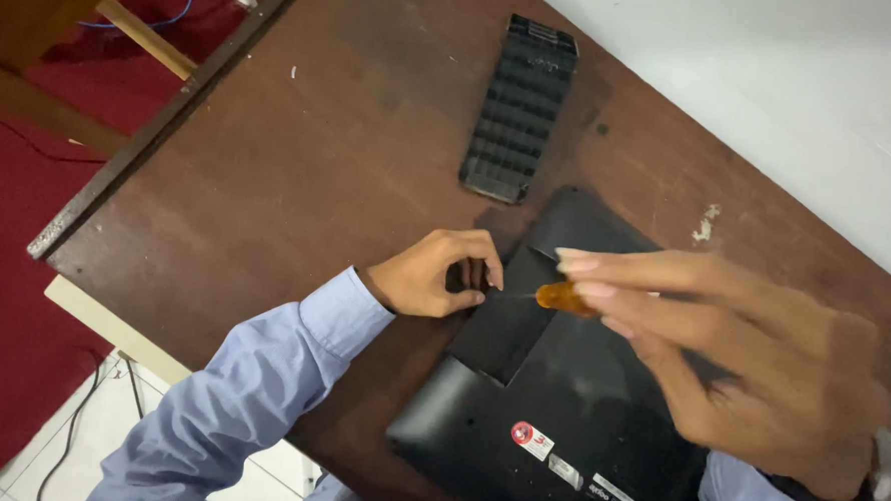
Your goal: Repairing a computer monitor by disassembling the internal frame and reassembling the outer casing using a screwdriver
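Screwdriver: a small one with an amber handle [566, 298], held level above the black device, its thin shaft aimed at the left hand.
Right hand [761, 364]: blurred and close to the camera; fingers [605, 263] stretched long and pinching the amber handle near its front end.
Left hand [434, 275]: curled at the device's upper left corner, fingers [480, 272] bent together over a small spot just where the tip points; what they pinch, if anything, I cannot tell.
Black device [559, 406]: lies back-up on the desk [299, 164], a raised panel toward its upper left, stickers near its lower edge.
Ribbed black cover [520, 108]: lies apart on the desk, beyond the device's top corner.
Doing it well: as I judge it, seat the tip squarely before turning, keep the shaft in line with the spot, and let the left fingers steady the part without blocking the view.
Risk: a slipped tip could scratch the black casing.
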